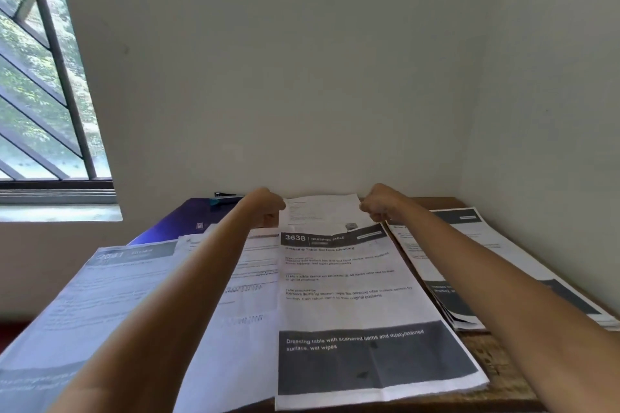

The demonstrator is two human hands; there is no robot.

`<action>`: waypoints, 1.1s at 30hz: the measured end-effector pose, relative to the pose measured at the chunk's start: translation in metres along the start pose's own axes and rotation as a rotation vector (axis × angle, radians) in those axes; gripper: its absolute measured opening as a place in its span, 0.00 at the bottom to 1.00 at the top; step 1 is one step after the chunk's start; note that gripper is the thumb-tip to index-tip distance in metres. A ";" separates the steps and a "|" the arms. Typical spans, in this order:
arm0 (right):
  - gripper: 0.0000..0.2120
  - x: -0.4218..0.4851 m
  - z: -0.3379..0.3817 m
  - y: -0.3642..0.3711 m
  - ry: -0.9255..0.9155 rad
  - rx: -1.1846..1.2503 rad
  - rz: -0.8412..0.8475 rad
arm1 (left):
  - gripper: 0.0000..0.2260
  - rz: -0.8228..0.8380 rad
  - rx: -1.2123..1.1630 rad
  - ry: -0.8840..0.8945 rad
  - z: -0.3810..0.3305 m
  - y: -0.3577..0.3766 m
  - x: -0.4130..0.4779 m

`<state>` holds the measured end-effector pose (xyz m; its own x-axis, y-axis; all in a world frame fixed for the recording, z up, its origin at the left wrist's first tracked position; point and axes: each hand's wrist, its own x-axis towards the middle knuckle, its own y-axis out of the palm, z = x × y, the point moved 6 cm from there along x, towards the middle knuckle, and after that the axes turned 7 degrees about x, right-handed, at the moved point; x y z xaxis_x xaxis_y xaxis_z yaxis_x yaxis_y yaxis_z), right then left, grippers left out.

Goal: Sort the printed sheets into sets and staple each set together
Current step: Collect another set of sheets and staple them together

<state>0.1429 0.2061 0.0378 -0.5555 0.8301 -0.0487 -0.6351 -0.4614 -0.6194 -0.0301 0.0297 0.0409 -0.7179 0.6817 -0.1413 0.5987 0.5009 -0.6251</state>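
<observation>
L hand [268, 208] + R hand [377, 206]: fingers curled, pinching side edges of white sheet [322, 211] | sheet just behind 3638 page [349, 282] | purple folder [181, 220] behind-left of 3638 page

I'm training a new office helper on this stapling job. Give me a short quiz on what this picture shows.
1. True or false: the left hand holds the black and teal tool lying at the back.
2. Which number heads the middle sheet? A 3638, B 2741, C 1905.
3. Fill in: the far sheet is gripped at its side edges by ___ hand(s).

Key:
1. False. The tool lies untouched on the purple folder.
2. A.
3. Both. The left hand grips one edge and the right hand the other.
</observation>
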 end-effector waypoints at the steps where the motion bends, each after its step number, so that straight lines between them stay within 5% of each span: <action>1: 0.05 0.007 -0.001 0.003 0.005 -0.001 0.000 | 0.02 0.000 0.019 -0.006 -0.002 0.001 0.008; 17: 0.17 0.089 -0.010 0.018 0.022 -0.127 0.011 | 0.20 -0.058 0.544 0.005 -0.031 0.035 0.082; 22: 0.06 0.103 -0.014 0.018 0.119 -0.114 0.047 | 0.21 -0.016 0.386 -0.070 -0.018 0.034 0.100; 26: 0.24 0.114 -0.022 0.020 0.154 0.012 0.075 | 0.22 -0.005 0.229 -0.107 -0.006 0.033 0.110; 33: 0.25 0.120 -0.022 0.006 0.145 0.252 -0.012 | 0.12 -0.146 -0.039 0.091 -0.027 0.021 0.113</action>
<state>0.0842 0.3098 0.0109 -0.4767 0.8634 -0.1651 -0.7645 -0.4999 -0.4071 -0.0895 0.1319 0.0326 -0.7638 0.6451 0.0202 0.5050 0.6168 -0.6037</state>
